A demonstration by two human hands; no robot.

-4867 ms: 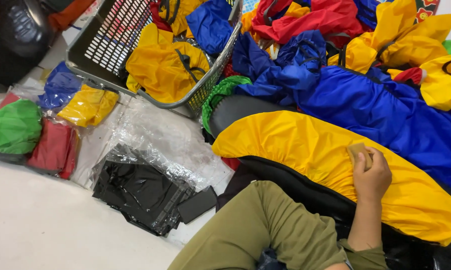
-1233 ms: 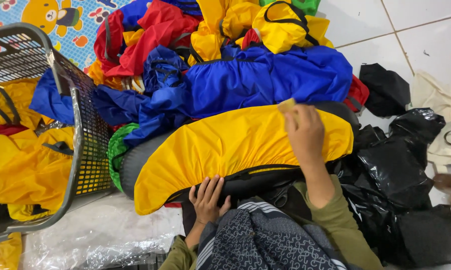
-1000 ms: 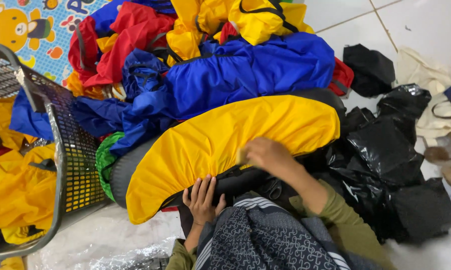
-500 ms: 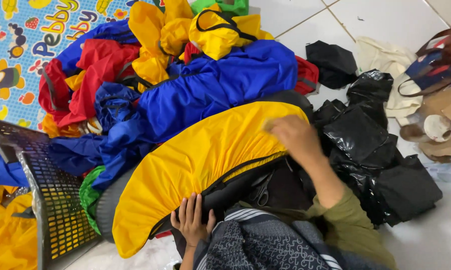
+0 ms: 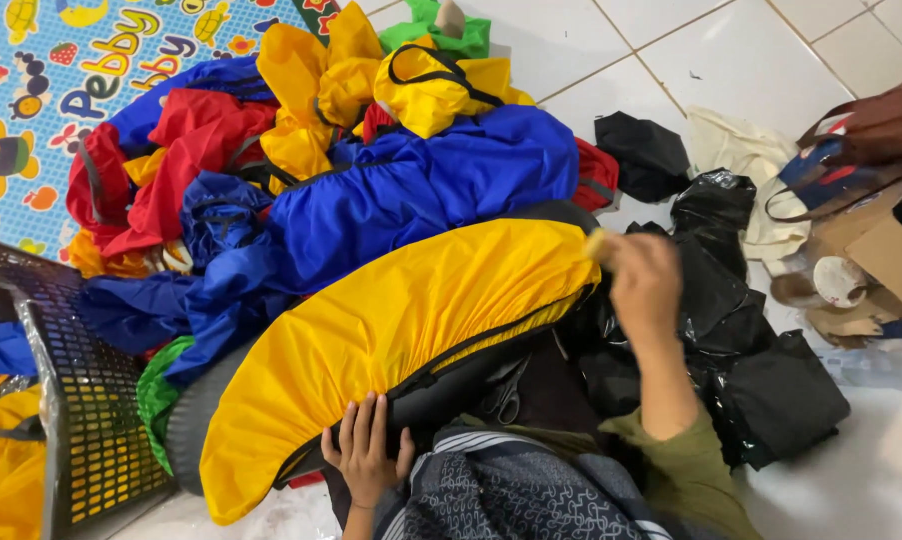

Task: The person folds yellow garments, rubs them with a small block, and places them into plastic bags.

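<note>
A long yellow fabric cover (image 5: pixel 401 330) is stretched over a dark padded form that lies across my lap. My left hand (image 5: pixel 366 450) rests flat against the cover's near edge, fingers spread. My right hand (image 5: pixel 643 285) is at the cover's far right end, closed on a small pale yellowish piece (image 5: pixel 598 243), blurred in motion. Scissors (image 5: pixel 506 395) lie on the dark form between my hands.
A heap of blue (image 5: pixel 411 195), red (image 5: pixel 161 160) and yellow (image 5: pixel 351 80) fabric bags lies behind the cover. A grey mesh basket (image 5: pixel 66 400) stands at left. Black plastic bags (image 5: pixel 751 370), a cream cloth and a cardboard box (image 5: pixel 871 250) sit at right on white tiles.
My right hand has slid along the yellow cover from its middle to its right end. The view has swung right, so the basket has moved toward the left edge. My left hand stays put.
</note>
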